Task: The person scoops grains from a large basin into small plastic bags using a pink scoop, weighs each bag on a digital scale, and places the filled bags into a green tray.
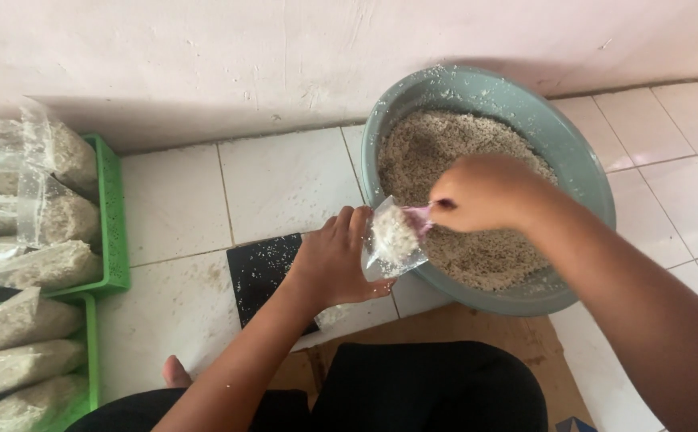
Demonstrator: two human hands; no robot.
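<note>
My left hand (334, 260) holds a small clear plastic bag (391, 240) by its side, at the near rim of a grey-green basin (581, 160). The bag is partly filled with pale grain. My right hand (481, 192) is closed on a small pink scoop (421, 216) whose tip is at the bag's mouth. The basin holds a bed of the same pale grain (445, 144), and grains cling to its inner wall.
A black flat scale (259, 272) lies on the white tiled floor under my left wrist. Two green baskets (113, 224) at the left hold several filled clear bags (37, 264). Brown cardboard (517, 336) lies under my knees. A wall runs along the back.
</note>
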